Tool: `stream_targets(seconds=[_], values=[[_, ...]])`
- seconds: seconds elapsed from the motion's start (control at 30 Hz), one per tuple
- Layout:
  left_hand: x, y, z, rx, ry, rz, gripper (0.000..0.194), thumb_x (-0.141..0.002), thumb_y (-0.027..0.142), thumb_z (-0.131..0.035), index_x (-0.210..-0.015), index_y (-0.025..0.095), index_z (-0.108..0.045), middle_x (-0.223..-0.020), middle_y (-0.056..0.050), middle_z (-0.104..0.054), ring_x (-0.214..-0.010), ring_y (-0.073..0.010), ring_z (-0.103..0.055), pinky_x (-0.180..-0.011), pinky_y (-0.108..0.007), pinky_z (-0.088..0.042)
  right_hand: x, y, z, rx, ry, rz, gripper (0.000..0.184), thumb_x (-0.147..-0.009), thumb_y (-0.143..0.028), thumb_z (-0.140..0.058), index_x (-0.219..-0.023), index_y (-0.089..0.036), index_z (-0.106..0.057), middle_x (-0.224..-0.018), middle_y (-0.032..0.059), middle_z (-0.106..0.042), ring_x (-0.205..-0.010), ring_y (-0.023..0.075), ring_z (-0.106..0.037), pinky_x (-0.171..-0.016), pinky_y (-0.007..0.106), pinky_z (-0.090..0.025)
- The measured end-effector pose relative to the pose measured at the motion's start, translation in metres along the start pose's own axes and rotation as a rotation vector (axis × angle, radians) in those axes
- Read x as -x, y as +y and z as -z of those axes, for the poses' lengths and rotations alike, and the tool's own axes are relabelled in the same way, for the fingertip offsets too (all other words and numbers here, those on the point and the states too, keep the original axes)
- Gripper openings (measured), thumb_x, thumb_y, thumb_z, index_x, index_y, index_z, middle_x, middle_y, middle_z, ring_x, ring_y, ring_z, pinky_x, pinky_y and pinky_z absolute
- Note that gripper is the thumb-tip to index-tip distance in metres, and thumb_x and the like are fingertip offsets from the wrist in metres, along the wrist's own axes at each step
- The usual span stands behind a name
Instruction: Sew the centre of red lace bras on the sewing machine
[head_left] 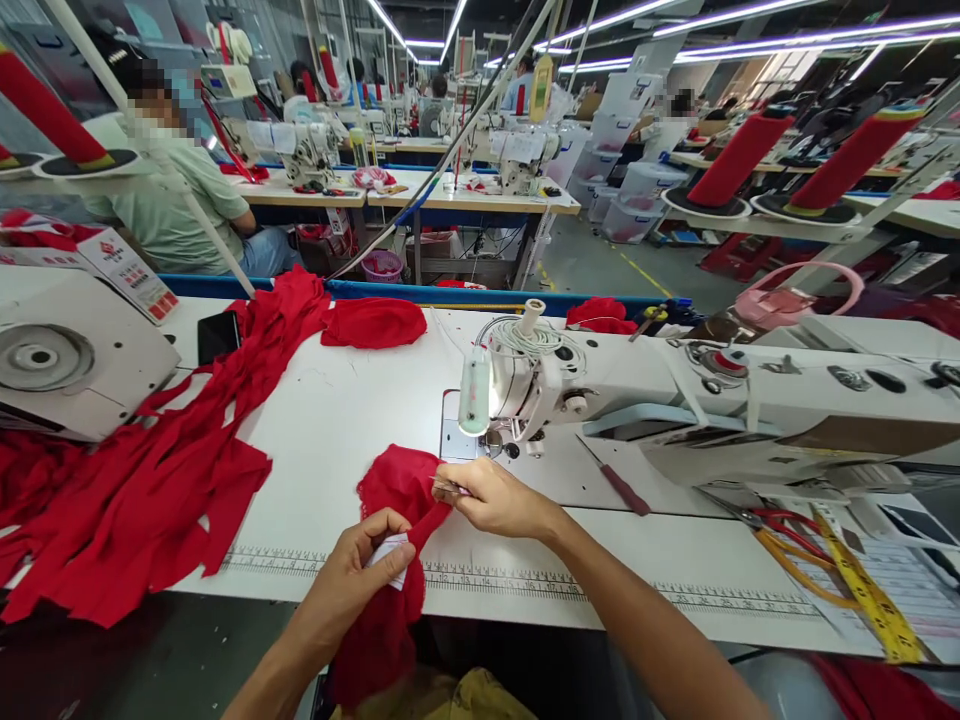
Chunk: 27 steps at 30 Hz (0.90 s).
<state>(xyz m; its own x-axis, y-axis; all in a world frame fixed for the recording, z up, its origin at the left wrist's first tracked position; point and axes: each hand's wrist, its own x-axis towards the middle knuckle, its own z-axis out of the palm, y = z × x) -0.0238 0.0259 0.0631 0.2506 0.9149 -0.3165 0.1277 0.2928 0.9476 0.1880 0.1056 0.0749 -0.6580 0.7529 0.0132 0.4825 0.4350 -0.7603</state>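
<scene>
Because the soft red cloth piece lay partly on the white ruler-edged tabletop and partly over its front edge, the left hand seemed to be steadying it near that edge; its thumb and fingers pinched a small white printed label together with the cloth, probably so that neither could slip. Closed around a small metal cutting tool, the right hand met the narrow part of the same cloth, with the tool's tip toward the left; whether its fingertips also gripped the fabric, I could not tell. A taut strip ran between the two hands, likely stretched to give a firm line; it lay just in front of the white sewing machine, whose lit head perhaps made this a good place for close handwork.

To the left, long red fabric strips were heaped across the table, presumably to be within the left hand's reach; on the other side, a dark-red-handled pointed tool rested beneath the machine arm, while orange-handled scissors and a yellow tape measure lay further right, apparently kept clear of the cloth.
</scene>
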Motion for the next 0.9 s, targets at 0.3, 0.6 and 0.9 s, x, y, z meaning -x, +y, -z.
stream_targets(seconds=[0.3, 0.6, 0.9], values=[[-0.004, -0.006, -0.008, 0.228, 0.052, 0.081, 0.035, -0.076, 0.053, -0.076, -0.085, 0.020, -0.067, -0.083, 0.000, -0.062, -0.077, -0.0169, -0.056, -0.072, -0.026, -0.047, 0.039, -0.019, -0.019, 0.159, 0.383, -0.171, 0.013, -0.098, -0.034, -0.053, -0.104, -0.023, -0.055, -0.083, -0.0008, -0.064, -0.069, 0.0158, -0.059, -0.062, 0.025, -0.039], [-0.003, -0.002, -0.010, 0.269, 0.071, 0.097, 0.036, -0.072, 0.050, -0.081, -0.084, 0.018, -0.068, -0.081, 0.000, -0.062, -0.073, -0.0143, -0.053, -0.068, -0.023, -0.045, 0.061, -0.026, -0.073, 0.358, 0.452, 0.017, 0.029, -0.109, -0.034, -0.032, -0.098, -0.019, -0.054, -0.068, -0.0016, -0.063, -0.050, 0.0132, -0.057, -0.050, 0.026, -0.030], [-0.004, -0.003, -0.010, 0.254, 0.074, 0.078, 0.032, -0.075, 0.048, -0.079, -0.082, 0.019, -0.068, -0.081, 0.001, -0.062, -0.077, -0.0146, -0.053, -0.072, -0.022, -0.045, 0.053, -0.019, -0.083, 0.458, 0.460, 0.053, 0.031, -0.109, -0.030, -0.031, -0.094, -0.018, -0.056, -0.068, -0.0012, -0.064, -0.054, 0.0141, -0.060, -0.051, 0.028, -0.030]])
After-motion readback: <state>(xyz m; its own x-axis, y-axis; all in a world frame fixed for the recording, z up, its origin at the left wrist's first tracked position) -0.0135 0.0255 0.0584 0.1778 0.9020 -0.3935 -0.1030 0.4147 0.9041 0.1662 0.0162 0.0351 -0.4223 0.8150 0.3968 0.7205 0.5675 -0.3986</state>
